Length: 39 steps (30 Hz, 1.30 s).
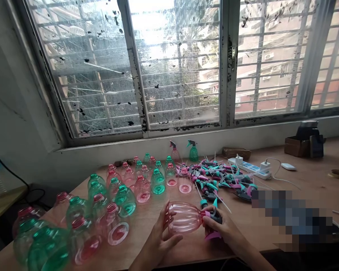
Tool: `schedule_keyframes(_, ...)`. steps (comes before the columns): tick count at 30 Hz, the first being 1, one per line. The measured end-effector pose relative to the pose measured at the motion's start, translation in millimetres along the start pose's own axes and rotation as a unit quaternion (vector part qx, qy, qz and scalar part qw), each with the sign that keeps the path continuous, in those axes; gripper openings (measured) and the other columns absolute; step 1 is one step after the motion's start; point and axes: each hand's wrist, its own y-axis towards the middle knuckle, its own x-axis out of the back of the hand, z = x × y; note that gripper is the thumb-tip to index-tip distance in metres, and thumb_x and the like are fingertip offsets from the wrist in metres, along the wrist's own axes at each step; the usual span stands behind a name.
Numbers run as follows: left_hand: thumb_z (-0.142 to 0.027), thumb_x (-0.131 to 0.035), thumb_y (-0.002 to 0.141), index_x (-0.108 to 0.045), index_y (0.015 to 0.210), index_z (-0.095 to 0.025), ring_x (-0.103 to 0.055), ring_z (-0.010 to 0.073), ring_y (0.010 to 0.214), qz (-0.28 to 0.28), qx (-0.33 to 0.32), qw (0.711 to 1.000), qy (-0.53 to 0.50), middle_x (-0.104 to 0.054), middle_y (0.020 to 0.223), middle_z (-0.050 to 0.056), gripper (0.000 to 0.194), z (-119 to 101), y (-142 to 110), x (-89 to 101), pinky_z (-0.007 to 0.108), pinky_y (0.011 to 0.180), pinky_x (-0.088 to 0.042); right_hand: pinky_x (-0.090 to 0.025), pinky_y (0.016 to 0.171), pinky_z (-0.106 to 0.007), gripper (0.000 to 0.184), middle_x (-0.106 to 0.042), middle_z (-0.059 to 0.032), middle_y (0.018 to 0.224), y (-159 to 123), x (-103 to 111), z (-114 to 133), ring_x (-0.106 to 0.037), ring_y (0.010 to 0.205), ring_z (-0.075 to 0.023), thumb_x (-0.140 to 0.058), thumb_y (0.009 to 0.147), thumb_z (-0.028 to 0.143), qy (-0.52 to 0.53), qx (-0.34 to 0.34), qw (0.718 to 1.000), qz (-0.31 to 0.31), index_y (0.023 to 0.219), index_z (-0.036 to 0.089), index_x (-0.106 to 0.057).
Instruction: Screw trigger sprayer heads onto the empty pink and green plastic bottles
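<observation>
A clear pink bottle (184, 217) lies sideways between my hands over the table's front part. At its base end, my left hand (162, 229) curls round it, thumb below and fingers behind. My right hand (222, 224) grips a dark grey spray head (215, 216) with a pink collar and pink trigger, which meets the bottle's neck. Whether the collar is screwed tight cannot be seen. Just beyond my right hand lies a heap of loose spray heads (211, 184) in pink, teal and grey, with thin tubes sticking out.
Several open green bottles (125, 201) and pink bottles (142, 190) stand on the left. Against the wall are a pink bottle (174, 153) and a green bottle (193, 153) with spray heads. A white power strip (250, 168) and brown box (298, 146) sit right.
</observation>
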Motion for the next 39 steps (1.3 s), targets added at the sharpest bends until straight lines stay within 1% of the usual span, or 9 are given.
schedule_keyframes(3,-0.040,-0.072,0.087,-0.011,0.157,-0.039,-0.040,0.0312,0.143,0.003,-0.025,1.000,0.018,-0.047,0.150,0.011,0.092,-0.1,-0.8,-0.7,0.054,0.122,-0.025,-0.055,0.055,-0.031,0.040,-0.068,0.0002,0.067,-1.0,-0.6,0.9,-0.066,0.057,-0.0182,-0.079,0.079,0.050,-0.001,-0.001,1.000,0.009,0.096,0.019,-0.062)
schedule_keyframes(6,-0.039,-0.083,0.076,-0.009,0.157,-0.037,-0.038,0.0330,0.144,-0.005,-0.018,1.000,0.004,-0.047,0.149,0.012,0.110,-7.7,-1.0,-4.5,0.056,0.123,-0.020,-0.053,0.056,-0.030,0.039,-0.068,0.0002,0.069,-2.7,-2.2,3.4,-0.067,0.057,-0.0186,-0.079,0.079,0.050,-0.012,-0.003,1.000,0.011,0.095,0.019,-0.062)
schedule_keyframes(8,-0.040,-0.088,0.069,-0.011,0.157,-0.035,-0.035,0.0356,0.146,-0.011,0.006,0.999,-0.036,-0.044,0.152,0.013,0.117,-14.0,-0.2,-7.4,0.057,0.121,-0.024,-0.052,0.057,-0.030,0.038,-0.069,-0.0002,0.071,-3.5,-3.1,5.5,-0.068,0.058,-0.0188,-0.079,0.080,0.049,-0.024,-0.004,1.000,0.017,0.096,0.019,-0.062)
schedule_keyframes(13,-0.040,-0.085,0.073,-0.030,0.153,-0.032,-0.040,0.0380,0.143,-0.001,0.026,0.998,-0.061,-0.049,0.150,0.013,0.098,-17.4,2.2,-8.7,0.055,0.115,-0.037,-0.051,0.059,-0.030,0.038,-0.069,-0.0005,0.072,-4.3,-3.6,8.1,-0.068,0.060,-0.0185,-0.078,0.080,0.049,-0.034,-0.001,0.999,0.020,0.096,0.018,-0.062)
schedule_keyframes(17,-0.038,-0.081,0.078,-0.019,0.156,-0.036,-0.045,0.0338,0.139,-0.030,-0.004,1.000,-0.001,-0.052,0.143,0.012,0.100,-6.5,1.1,-5.1,0.052,0.114,-0.038,-0.050,0.059,-0.029,0.039,-0.069,-0.0005,0.071,-4.9,-2.8,7.1,-0.067,0.060,-0.0179,-0.078,0.080,0.049,-0.022,-0.004,1.000,0.016,0.097,0.018,-0.062)
schedule_keyframes(22,-0.041,-0.081,0.077,-0.006,0.158,-0.033,-0.052,0.0338,0.129,-0.009,0.025,1.000,-0.013,-0.057,0.129,0.014,0.111,-3.8,-1.5,-4.4,0.051,0.107,-0.043,-0.050,0.059,-0.029,0.039,-0.069,-0.0008,0.072,-3.2,-1.4,2.9,-0.067,0.059,-0.0179,-0.078,0.080,0.049,-0.020,-0.002,1.000,0.013,0.096,0.018,-0.062)
schedule_keyframes(28,-0.047,-0.079,0.077,-0.020,0.155,-0.030,-0.057,0.0316,0.122,-0.003,0.056,0.996,-0.073,-0.051,0.133,0.013,0.099,-12.2,-1.8,-6.0,0.048,0.107,-0.043,-0.050,0.057,-0.030,0.039,-0.070,-0.0015,0.070,-0.3,2.1,-2.8,-0.067,0.058,-0.0184,-0.077,0.081,0.049,-0.026,-0.001,0.999,0.029,0.098,0.017,-0.061)
schedule_keyframes(35,-0.041,-0.072,0.085,-0.019,0.154,-0.040,-0.058,0.0280,0.116,-0.017,-0.024,0.999,0.030,-0.052,0.135,0.011,0.087,-1.8,1.4,-3.5,0.046,0.099,-0.049,-0.051,0.057,-0.027,0.037,-0.070,-0.0004,0.066,0.6,2.5,-4.6,-0.067,0.058,-0.0173,-0.077,0.083,0.046,-0.031,0.000,0.999,0.024,0.099,0.017,-0.061)
schedule_keyframes(39,-0.038,-0.080,0.078,-0.008,0.157,-0.035,-0.058,0.0311,0.121,-0.011,-0.005,0.999,0.032,-0.057,0.132,0.012,0.107,-4.8,0.3,-3.4,0.051,0.109,-0.040,-0.051,0.056,-0.027,0.039,-0.070,-0.0005,0.069,0.4,1.5,-2.9,-0.068,0.058,-0.0172,-0.078,0.081,0.048,-0.032,0.001,0.999,0.023,0.098,0.017,-0.061)
